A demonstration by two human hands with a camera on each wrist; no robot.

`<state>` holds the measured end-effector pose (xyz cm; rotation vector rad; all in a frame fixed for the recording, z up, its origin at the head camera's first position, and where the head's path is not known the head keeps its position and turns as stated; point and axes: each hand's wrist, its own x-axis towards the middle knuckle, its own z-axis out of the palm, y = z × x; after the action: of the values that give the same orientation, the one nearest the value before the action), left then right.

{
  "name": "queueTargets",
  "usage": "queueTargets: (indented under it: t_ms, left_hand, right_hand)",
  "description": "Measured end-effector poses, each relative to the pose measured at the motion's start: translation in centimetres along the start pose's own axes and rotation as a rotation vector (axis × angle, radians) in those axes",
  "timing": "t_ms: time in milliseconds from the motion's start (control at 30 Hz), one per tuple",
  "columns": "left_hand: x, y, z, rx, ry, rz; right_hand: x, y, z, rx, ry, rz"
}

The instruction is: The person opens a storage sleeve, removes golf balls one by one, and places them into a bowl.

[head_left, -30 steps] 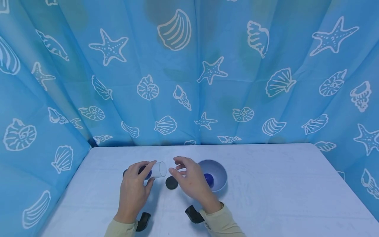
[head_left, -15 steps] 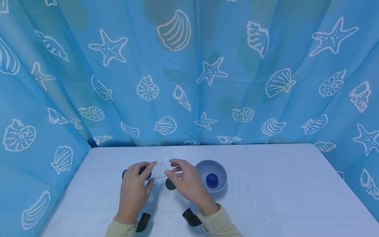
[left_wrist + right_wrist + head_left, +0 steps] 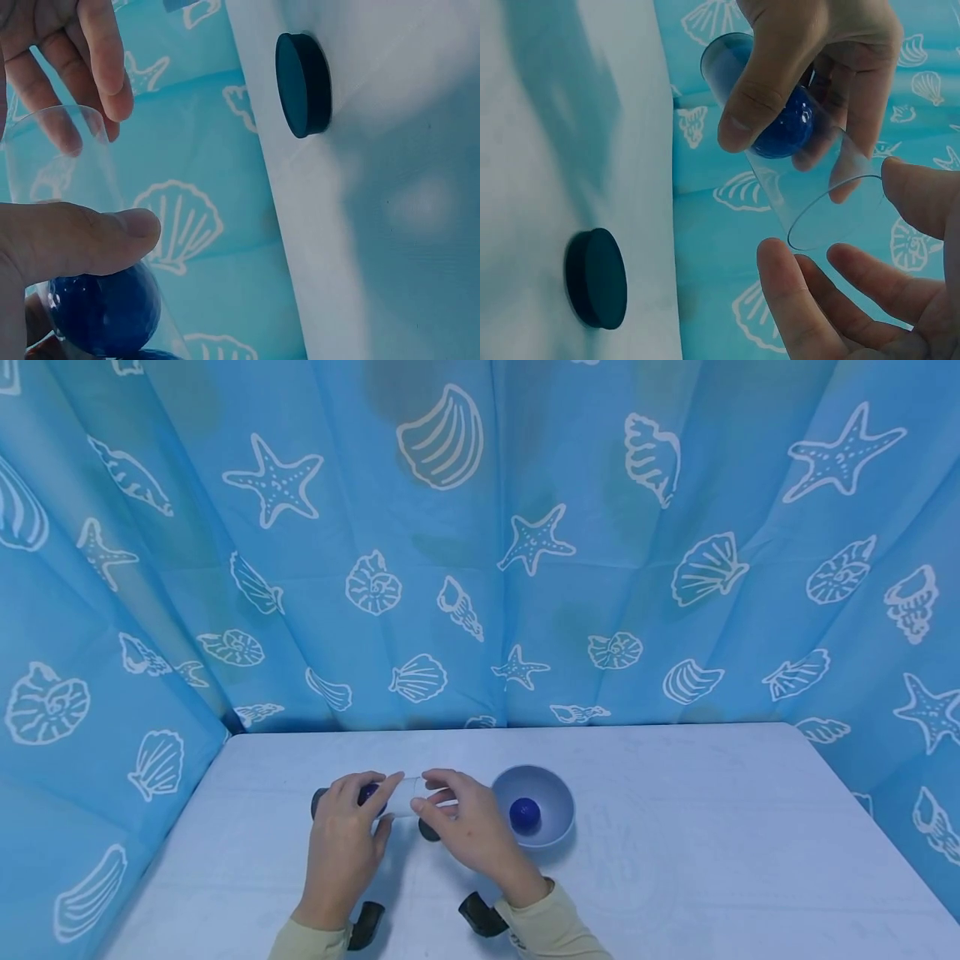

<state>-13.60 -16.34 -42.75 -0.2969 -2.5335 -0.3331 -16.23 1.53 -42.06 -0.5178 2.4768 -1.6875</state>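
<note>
My left hand (image 3: 341, 835) grips a clear cylindrical canister (image 3: 817, 202), tipped with its open mouth toward the right hand. Inside sit blue balls: one (image 3: 105, 311) shows beside the left thumb, and another blue shape (image 3: 731, 60) lies deeper toward the dark far end. My right hand (image 3: 472, 827) is at the canister's mouth, thumb at the rim and fingers loosely spread just past it, with no ball in them. To its right stands a grey-blue bowl (image 3: 558, 785) with a blue ball (image 3: 525, 816) in it. A round black lid (image 3: 596, 277) lies on the table below the hands.
The white-covered table (image 3: 712, 827) runs back to a blue curtain (image 3: 480, 568) with white shell and starfish prints, which also hangs along the left and right sides. Black wrist-camera mounts (image 3: 482, 914) sit by both sleeves.
My right hand has moved left, from beside the bowl to the canister's mouth. The ball in the bowl has shifted about. My left hand keeps its grip, the canister nearly in place.
</note>
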Motion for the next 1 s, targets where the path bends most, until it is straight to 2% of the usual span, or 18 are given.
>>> queueTargets:
  t_ms: [433, 733, 1000]
  left_hand:
    - [-0.01, 0.01, -0.11, 0.024, -0.005, 0.03]
    - [0.1, 0.15, -0.17, 0.043, -0.009, 0.016]
    - [0.15, 0.17, -0.46, 0.057, 0.007, 0.017]
  right_hand:
    - [0.2, 0.47, 0.18, 0.071, -0.014, 0.026]
    - [0.2, 0.6, 0.3, 0.139, -0.021, 0.068]
    - [0.03, 0.61, 0.71, 0.199, -0.008, 0.058]
